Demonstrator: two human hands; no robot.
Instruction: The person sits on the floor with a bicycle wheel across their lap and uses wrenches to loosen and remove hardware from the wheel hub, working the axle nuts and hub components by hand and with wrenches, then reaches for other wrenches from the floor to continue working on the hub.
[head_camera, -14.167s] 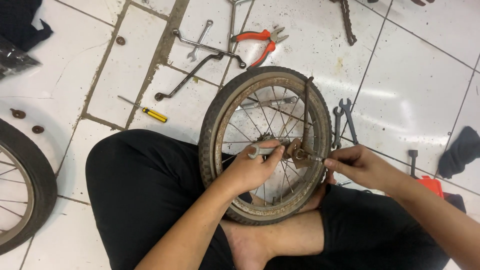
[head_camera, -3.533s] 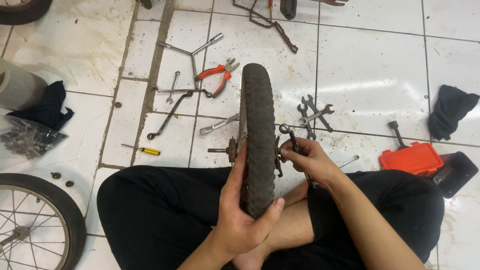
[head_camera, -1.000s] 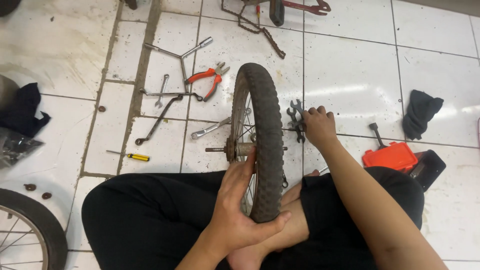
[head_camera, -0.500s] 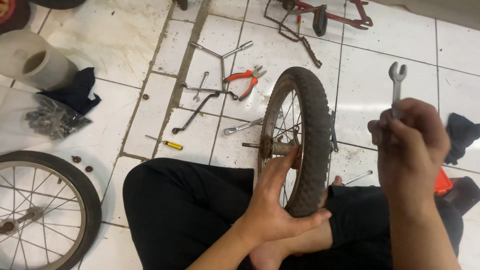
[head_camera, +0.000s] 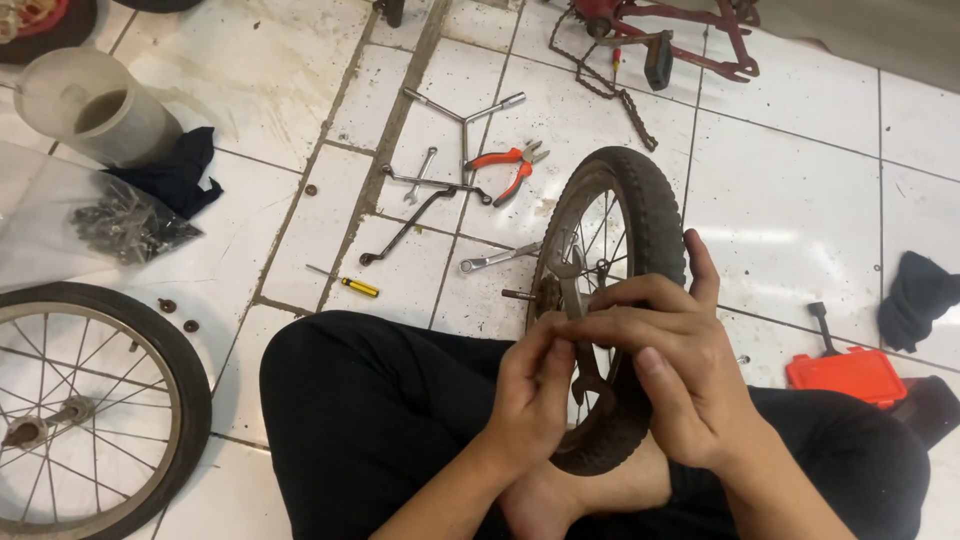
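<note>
1. Both hands meet in front of the small bicycle wheel (head_camera: 625, 300): the right hand (head_camera: 680, 370) has its grip closed around a flat metal wrench (head_camera: 580, 340), fingers wrapped over the shaft, and the left hand (head_camera: 535, 395) pinches the same wrench lower down with thumb and fingertips.
2. The wrench stands nearly upright, its upper open jaw just beside the hub and axle stub (head_camera: 520, 295), its lower end against the tyre near the person's lap.
3. The wheel stands on edge between the crossed legs, propped at the bottom near a bare foot (head_camera: 560, 500).
4. To do this well, I judge: seat the jaw square on the axle nut before turning, keep the wheel braced by the legs, and let one hand steady the hub.
5. Farther out on the tiled floor lie red-handled pliers (head_camera: 510, 165), a yellow-handled screwdriver (head_camera: 345, 282), spare wrenches and a second wheel (head_camera: 85, 410).
</note>
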